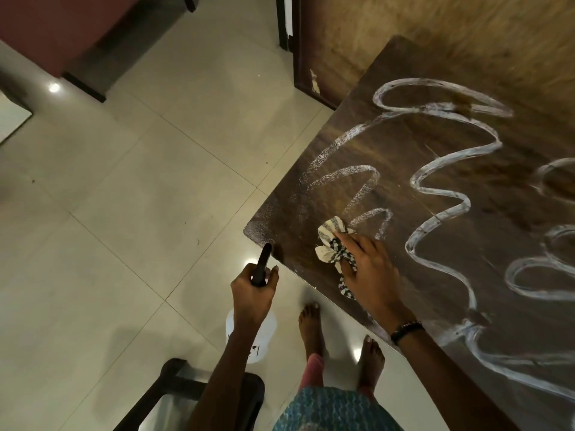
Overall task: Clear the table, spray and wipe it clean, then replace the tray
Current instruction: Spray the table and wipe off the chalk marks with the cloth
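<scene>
Dark table (404, 188) — right hand (367, 262) presses cloth (333, 244); left hand (253, 290) grips half-hidden spray bottle (261, 269).

On table (435, 188) near its left corner: cloth (331, 247) under right hand (367, 269); left of table, off its edge, above floor: spray bottle (252, 334) in left hand (252, 293); foam trails (448, 181) across table, right of cloth.

We see only part of the table (435, 188): its right side runs off the picture's edge, taking the white foam trails (451, 169) with it. The left hand (253, 289) covers most of the spray bottle (258, 340) (its label unreadable). The right hand (370, 265) hides much of the cloth (331, 244).
</scene>
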Tool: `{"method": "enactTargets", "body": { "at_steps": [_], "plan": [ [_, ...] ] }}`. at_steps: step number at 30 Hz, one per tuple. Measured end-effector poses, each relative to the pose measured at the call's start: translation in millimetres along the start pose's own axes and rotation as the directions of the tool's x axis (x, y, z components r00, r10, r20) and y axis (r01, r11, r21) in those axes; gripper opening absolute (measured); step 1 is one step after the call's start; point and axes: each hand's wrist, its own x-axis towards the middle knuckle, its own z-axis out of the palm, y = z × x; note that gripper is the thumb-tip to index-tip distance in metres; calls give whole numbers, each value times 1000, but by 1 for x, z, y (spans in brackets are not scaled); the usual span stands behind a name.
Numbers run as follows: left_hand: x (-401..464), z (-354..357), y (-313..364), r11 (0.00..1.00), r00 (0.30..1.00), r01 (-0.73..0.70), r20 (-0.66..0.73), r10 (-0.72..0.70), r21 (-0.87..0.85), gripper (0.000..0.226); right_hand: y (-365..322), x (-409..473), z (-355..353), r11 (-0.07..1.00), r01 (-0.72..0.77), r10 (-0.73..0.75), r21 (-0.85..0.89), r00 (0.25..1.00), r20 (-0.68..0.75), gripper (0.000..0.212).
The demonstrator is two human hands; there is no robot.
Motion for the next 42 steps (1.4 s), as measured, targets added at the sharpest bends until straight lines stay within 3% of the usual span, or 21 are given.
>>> {"method": "enactTargets", "body": {
  "at_steps": [5,10,14,17,20,24,29,33,37,42],
  "plan": [
    [0,-6,-6,1000,1000,-10,25,9,10,22,-10,0,12,983,153,-156,-101,988,-16,59],
    [6,-16,-4,991,994,-111,15,112,-78,26,-4,6,35,870,389,-358,-303,921,154,48],
    [14,-25,-3,987,993,-120,4,121,-109,22,4,31,49,863,435,-383,-257,895,229,51],
    [19,-35,1,985,991,-133,-2,133,-107,20,-16,70,57,898,370,-334,-240,926,176,54],
    [23,-47,7,980,990,-139,-28,137,-144,34,-48,103,70,901,374,-352,-218,926,136,53],
    [27,-58,11,973,978,-206,-25,205,-103,39,-71,92,91,856,491,-472,-160,870,141,48],
    [33,-65,11,980,986,-168,-19,167,-102,39,-24,40,77,760,631,-582,-153,767,271,47],
    [32,-65,10,982,992,-124,6,126,-140,35,5,44,61,791,592,-549,-154,798,246,46],
    [36,-62,9,984,990,-139,11,141,-116,33,-26,82,69,877,457,-441,-149,889,124,44],
    [39,-58,5,984,985,-164,35,166,-65,32,-63,94,88,863,483,-472,-151,876,101,45]
  ]
}}
